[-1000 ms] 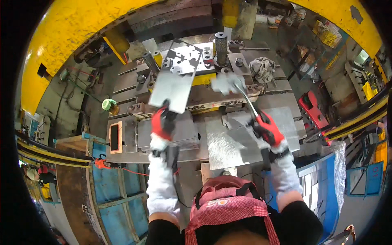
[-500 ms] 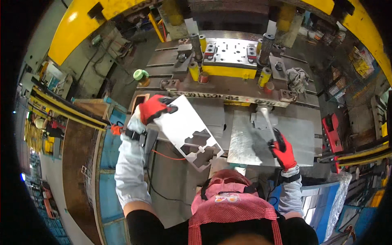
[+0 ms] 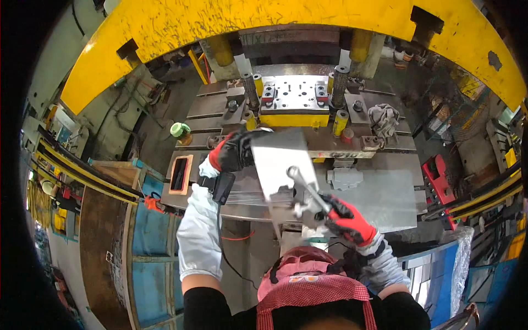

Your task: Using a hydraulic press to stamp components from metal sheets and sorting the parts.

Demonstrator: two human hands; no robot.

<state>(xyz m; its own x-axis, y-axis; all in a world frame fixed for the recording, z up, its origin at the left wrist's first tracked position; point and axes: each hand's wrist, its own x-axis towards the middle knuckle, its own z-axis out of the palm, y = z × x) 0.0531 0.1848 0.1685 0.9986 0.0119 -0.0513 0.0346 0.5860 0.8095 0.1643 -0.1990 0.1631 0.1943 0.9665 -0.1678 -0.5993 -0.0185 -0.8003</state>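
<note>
My left hand (image 3: 234, 153), in a red and black glove, is closed on the upper left edge of a thin metal sheet (image 3: 279, 157) with shaped cutouts at its lower end. The sheet is held up, tilted, in front of the die. In my right hand (image 3: 350, 221), gloved alike, is a metal rod (image 3: 309, 188) with a rounded head. That head overlaps the sheet in view; whether it touches the sheet I cannot tell. A small pile of cut metal pieces (image 3: 345, 179) lies beyond my right hand on a wide flat sheet (image 3: 388, 190).
A die (image 3: 294, 98) with guide posts sits on the press bed under a yellow frame (image 3: 291, 16). Left are a phone in a case (image 3: 180, 175) and a green-lidded jar (image 3: 180, 132). A grey rag (image 3: 383, 118) and a red switch box (image 3: 440, 176) are right.
My left hand has moved right with the sheet, which is now turned more upright. My right hand has swung the rod left to the sheet, away from the cut pieces.
</note>
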